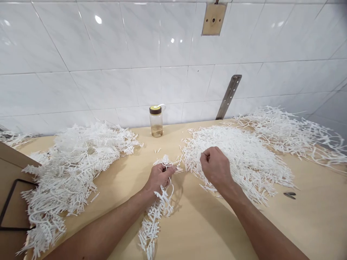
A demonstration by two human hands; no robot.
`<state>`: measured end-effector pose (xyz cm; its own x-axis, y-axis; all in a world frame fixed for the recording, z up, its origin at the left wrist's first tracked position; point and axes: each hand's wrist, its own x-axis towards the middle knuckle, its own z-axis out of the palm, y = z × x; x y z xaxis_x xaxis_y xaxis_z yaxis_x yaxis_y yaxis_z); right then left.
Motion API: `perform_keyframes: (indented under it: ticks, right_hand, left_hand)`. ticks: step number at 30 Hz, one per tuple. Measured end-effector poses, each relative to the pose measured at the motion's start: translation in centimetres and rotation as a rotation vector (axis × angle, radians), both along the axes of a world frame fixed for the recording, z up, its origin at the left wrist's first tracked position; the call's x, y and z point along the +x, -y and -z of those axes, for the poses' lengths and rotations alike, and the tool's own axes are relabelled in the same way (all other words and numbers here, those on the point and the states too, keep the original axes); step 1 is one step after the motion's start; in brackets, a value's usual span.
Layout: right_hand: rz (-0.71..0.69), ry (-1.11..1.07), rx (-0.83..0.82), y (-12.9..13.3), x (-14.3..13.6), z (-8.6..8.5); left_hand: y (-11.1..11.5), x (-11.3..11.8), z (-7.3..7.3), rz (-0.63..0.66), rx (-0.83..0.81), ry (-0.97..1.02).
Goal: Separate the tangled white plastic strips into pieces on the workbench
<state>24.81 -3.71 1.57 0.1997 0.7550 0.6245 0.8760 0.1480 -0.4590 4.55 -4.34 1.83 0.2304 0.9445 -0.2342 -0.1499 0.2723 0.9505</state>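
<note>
My left hand (160,176) is closed in a pinch around a white branching plastic strand (154,220), near the middle of the table. One end of the strand sticks up past the fingers; the rest hangs below the hand beside my wrist, thick with short side twigs. My right hand (215,164) is curled closed over the near left part of a wide heap of short, thin white plastic pieces (244,159). Its fingertips are turned away, so anything inside them is hidden.
On the left lies a large tangled pile of similar twiggy white strands (78,159). Barer, longer white stems (292,131) are heaped at the back right. A lidded bottle (156,122) stands near the tiled wall. A small dark metal item (290,195) lies on the right.
</note>
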Motion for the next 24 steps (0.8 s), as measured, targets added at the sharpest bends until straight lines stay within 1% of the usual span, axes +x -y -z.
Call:
perform_keyframes:
  ticks: [3, 5, 7, 10, 11, 13, 15, 18, 21, 24]
  right_hand:
    - [0.050, -0.003, 0.042, 0.1, 1.4, -0.8]
    - [0.028, -0.019, 0.071, 0.5, 1.0, -1.2]
    - [-0.089, -0.054, 0.087, 1.0, -0.3, -1.4]
    - [-0.327, -0.101, 0.058, 2.1, -3.0, -1.3]
    - [-0.382, -0.100, 0.046, 2.4, -3.8, -1.1]
    - [-0.439, -0.078, 0.021, 2.8, -4.9, -0.8]
    - [-0.441, -0.050, 0.002, 3.0, -5.5, -0.4]
    - [-0.417, -0.017, -0.008, 2.9, -5.5, 0.1]
    - [-0.405, -0.008, -0.008, 2.7, -5.4, 0.2]
    - [-0.393, -0.028, -0.030, 2.6, -5.4, 0.3]
  left_hand:
    - [-0.3, -0.2, 0.0, 0.006, -0.016, 0.027]
    - [-0.5, -0.2, 0.2, -0.013, -0.028, 0.031]
    - [-0.6, -0.2, 0.4, -0.036, -0.045, 0.022]
    - [-0.6, -0.1, 0.5, -0.045, -0.058, 0.013]
    - [-0.6, 0.0, 0.4, -0.043, -0.059, 0.010]
    - [-0.5, 0.0, 0.3, -0.047, -0.054, 0.002]
    - [-0.5, 0.0, 0.2, -0.051, -0.051, 0.002]
    - [-0.5, 0.1, 0.3, -0.051, -0.050, 0.021]
    - [-0.5, 0.1, 0.3, -0.048, -0.046, 0.033]
    - [-0.3, 0.2, 0.2, -0.027, -0.020, 0.000]
